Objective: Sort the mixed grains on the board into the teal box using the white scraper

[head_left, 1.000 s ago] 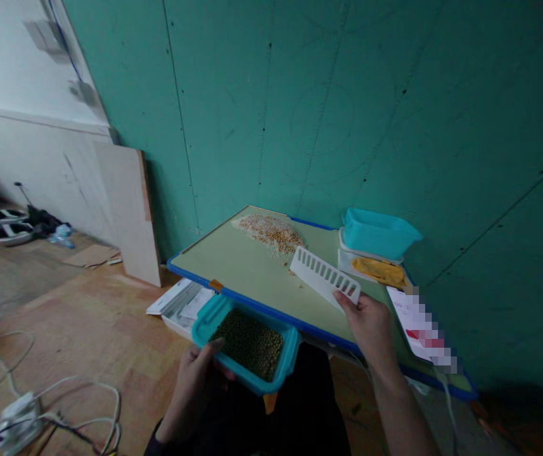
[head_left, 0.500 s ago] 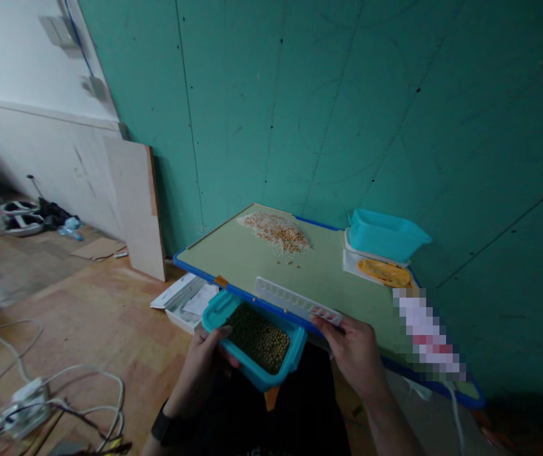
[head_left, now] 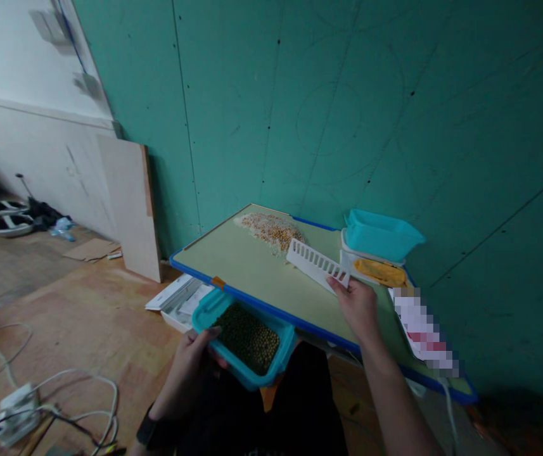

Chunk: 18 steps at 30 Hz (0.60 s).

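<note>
Tubs [head_left: 204, 310] two, scraper [head_left: 315, 262] one.

- Left hand [head_left: 194, 362]: only the thumb shows on the rim of the teal tub [head_left: 209, 305]; the fingers gripping beneath it are hidden.
- Right hand [head_left: 359, 305]: the fingers under the end of the white slotted bar [head_left: 313, 261] are covered by it; the forearm is cut off by the lower edge.
- Grain pile [head_left: 268, 228]: single grains too small to tell; the right margin lies behind the bar.
- Label [head_left: 421, 329] on the worktop [head_left: 252, 272]: pixelated, unreadable.
- Yellow item [head_left: 379, 272]: far edge behind the teal box [head_left: 380, 233]; kind cannot be told.
- Cables [head_left: 38, 411] on the floor [head_left: 109, 329]: blurred, cut off at the bottom.
</note>
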{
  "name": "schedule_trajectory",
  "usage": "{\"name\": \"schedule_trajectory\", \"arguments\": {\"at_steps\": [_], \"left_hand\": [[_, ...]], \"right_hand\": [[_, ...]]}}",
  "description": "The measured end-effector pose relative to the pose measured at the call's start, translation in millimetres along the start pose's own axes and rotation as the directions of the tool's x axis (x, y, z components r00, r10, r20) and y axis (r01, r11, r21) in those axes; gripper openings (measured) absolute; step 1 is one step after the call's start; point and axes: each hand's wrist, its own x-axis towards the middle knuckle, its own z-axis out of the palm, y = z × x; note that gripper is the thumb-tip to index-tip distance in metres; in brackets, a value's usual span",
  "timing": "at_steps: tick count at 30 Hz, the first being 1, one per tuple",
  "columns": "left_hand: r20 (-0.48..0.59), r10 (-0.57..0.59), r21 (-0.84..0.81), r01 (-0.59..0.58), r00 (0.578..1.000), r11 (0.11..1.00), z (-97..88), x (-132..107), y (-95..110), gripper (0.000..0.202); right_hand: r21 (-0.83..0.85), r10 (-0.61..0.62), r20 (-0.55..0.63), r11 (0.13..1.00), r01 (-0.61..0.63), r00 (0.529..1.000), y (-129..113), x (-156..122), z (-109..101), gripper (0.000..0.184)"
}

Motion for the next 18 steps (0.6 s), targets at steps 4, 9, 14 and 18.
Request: {"name": "schedule_trajectory", "arguments": {"at_steps": [4,9,14,18], "left_hand": [[0.002,0.018,0.012,-0.018,1.000,1.000,-4.5,2.3,0.8,0.047],[-0.008,0.006,0.006,-0.006,1.000,1.000,-2.6,2.6,6.5,0.043],[-0.011,0.016,0.005,-0.016,1.000,1.000,-0.3,-0.2,11.6,0.043],[-0.020,0.020,-0.011,-0.020,1.000,1.000,-3.9,-1.1,9.0,0.044]], "right_hand": [[0.050,-0.007,0.041,0.999,0.005,0.999,1.0,-3.8,6.5,0.048],[0.177,-0.056,0.120,0.984,0.034,0.991,-13.6,-19.0,8.1,0.041],[0.377,-0.137,0.274,0.926,0.025,0.952,-40.8,-51.9,8.8,0.027],[0.471,-0.190,0.292,0.881,0.032,0.937,-52.6,-45.7,11.7,0.025]]}}
